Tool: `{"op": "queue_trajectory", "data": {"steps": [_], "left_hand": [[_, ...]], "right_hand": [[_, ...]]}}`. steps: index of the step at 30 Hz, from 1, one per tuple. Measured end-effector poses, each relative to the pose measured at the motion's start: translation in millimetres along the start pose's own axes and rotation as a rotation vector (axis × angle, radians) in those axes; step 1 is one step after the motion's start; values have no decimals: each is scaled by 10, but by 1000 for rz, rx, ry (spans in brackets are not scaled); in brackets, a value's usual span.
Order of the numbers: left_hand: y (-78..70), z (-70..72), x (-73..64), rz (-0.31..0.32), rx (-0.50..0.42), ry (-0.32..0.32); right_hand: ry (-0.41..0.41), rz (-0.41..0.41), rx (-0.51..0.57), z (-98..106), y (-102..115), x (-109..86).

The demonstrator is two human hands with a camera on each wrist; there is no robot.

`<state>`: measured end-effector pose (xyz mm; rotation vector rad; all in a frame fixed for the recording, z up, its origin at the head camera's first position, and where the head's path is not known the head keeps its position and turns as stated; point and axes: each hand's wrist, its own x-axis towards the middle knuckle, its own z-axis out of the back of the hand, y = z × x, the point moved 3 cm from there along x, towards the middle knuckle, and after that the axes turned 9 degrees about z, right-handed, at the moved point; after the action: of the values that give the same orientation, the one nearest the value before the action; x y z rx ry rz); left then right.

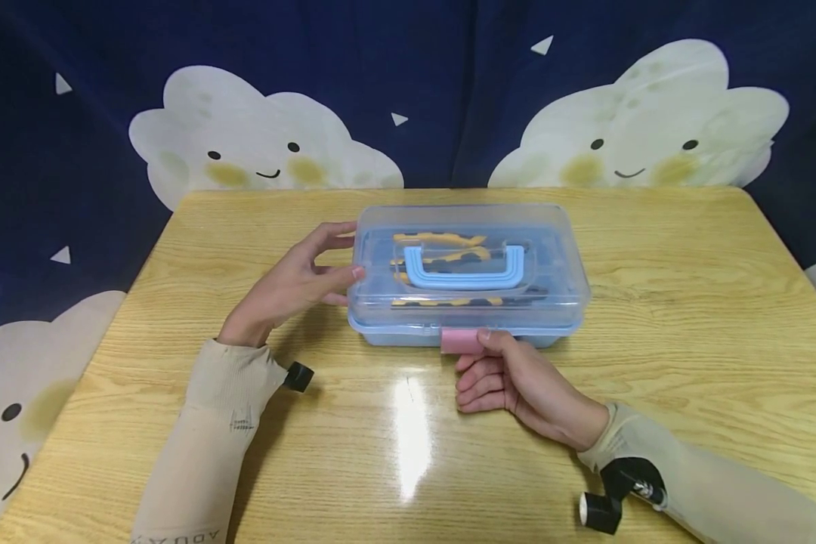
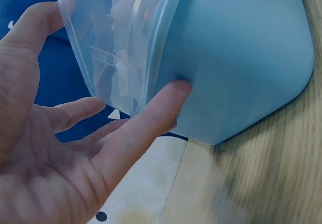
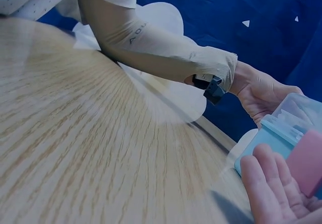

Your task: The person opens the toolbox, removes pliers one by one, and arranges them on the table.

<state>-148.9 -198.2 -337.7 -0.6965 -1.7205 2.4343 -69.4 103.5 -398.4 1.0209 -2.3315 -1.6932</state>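
A light-blue plastic case (image 1: 381, 339) with a clear lid (image 1: 551, 227) and a blue handle (image 1: 464, 281) stands at the middle of the table. Through the lid several yellow-and-black long items (image 1: 442, 302) show. At the case's left end is my left hand (image 1: 289, 283), fingers spread, its thumb at the lid's edge. In the left wrist view one fingertip touches the blue end wall (image 2: 241, 63). At the front, my right hand (image 1: 523, 381) pinches the pink latch (image 1: 459, 341), thumb on top and the other fingers loosely bent below.
The wooden table (image 1: 687, 317) extends around the case. Behind it hangs a dark-blue cloth (image 1: 442, 75) with white smiling clouds. Each sleeve carries a small black camera mount, one near the left wrist (image 1: 298, 377) and one near the right (image 1: 601, 512).
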Motion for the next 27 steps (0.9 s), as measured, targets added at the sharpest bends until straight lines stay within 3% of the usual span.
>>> {"op": "queue_trajectory", "data": {"steps": [7,14,27], "left_hand": [[20,-7,18,5,1,3],[21,-11,12,8,2,-2],[6,-3,6,17,17,-11]], "right_hand": [[5,11,-11,7,-23,-3],[76,55,15,38,-47,-3],[110,36,92,55,-42,8]]}}
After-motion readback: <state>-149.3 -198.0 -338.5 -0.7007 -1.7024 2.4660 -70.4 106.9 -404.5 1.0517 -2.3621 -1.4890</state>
